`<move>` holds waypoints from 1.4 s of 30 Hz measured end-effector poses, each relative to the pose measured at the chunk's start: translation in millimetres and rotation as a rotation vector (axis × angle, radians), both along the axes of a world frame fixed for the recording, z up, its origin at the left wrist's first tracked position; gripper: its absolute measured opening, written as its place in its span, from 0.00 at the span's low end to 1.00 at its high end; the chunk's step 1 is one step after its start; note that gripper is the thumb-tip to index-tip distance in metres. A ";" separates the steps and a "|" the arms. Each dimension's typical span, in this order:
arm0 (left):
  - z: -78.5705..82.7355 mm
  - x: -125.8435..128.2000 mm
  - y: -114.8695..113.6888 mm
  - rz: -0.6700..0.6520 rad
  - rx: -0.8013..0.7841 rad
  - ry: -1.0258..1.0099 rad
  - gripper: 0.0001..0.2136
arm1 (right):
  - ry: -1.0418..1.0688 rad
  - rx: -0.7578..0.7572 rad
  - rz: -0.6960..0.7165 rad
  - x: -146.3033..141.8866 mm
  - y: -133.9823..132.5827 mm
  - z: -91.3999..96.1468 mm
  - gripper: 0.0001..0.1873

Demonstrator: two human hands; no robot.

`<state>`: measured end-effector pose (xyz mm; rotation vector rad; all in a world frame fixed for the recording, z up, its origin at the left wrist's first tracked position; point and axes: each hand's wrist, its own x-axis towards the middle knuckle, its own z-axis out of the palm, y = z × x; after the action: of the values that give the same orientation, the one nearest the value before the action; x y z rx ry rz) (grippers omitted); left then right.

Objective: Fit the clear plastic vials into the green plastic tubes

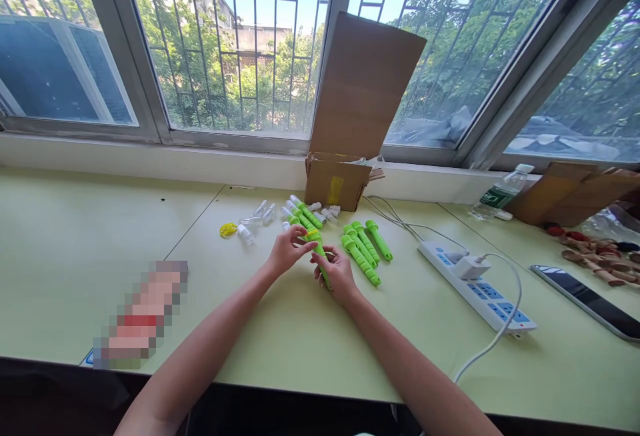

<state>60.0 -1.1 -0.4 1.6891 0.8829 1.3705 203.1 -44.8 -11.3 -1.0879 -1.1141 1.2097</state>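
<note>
A green torch-shaped plastic tube (321, 257) with a yellow band at its wide upper end is between my two hands. My right hand (339, 276) is closed round its lower part. My left hand (289, 249) pinches the wide upper end with thumb and fingers. Just behind the hands lie a few green tubes with clear tips (303, 209). Several plain green tubes (361, 249) lie to the right of my right hand. Left of the hands are several small clear plastic caps (260, 213) and a yellow disc-like piece (228, 229).
A cardboard box (336, 183) with a raised flap stands against the window sill. Small white pieces (329, 215) lie at its foot. To the right are a power strip (475, 286) with cables, a phone (590, 299), a water bottle (503, 191) and wooden pieces (595, 256). A blurred item (143, 316) lies left.
</note>
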 end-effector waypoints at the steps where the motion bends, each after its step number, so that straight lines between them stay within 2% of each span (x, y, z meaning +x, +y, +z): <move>1: 0.3 -0.2 -0.2 -0.002 0.003 0.003 0.20 | -0.006 0.012 -0.018 -0.2 0.3 -0.4 0.27; 10: 0.3 -2.7 0.4 0.004 -0.002 0.033 0.19 | -0.087 0.083 0.028 0.1 2.3 -4.5 0.23; 20: 0.0 -4.1 1.7 0.001 -0.009 0.033 0.19 | -0.082 0.050 0.104 -0.3 0.3 1.5 0.22; 27: -2.5 -3.0 1.8 -0.010 -0.008 0.023 0.19 | -0.055 0.000 0.107 4.4 1.0 1.5 0.21; 32: -4.2 -2.5 0.7 -0.019 -0.006 0.024 0.19 | -0.057 -0.057 0.063 4.5 1.6 0.1 0.26; 42: -4.9 -2.4 2.7 -0.006 0.001 0.025 0.20 | -0.153 0.038 0.035 1.6 -0.1 0.2 0.21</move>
<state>57.6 1.6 -5.3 1.7120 0.8904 1.3485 204.7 -44.9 -11.1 -1.1508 -1.2723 1.1424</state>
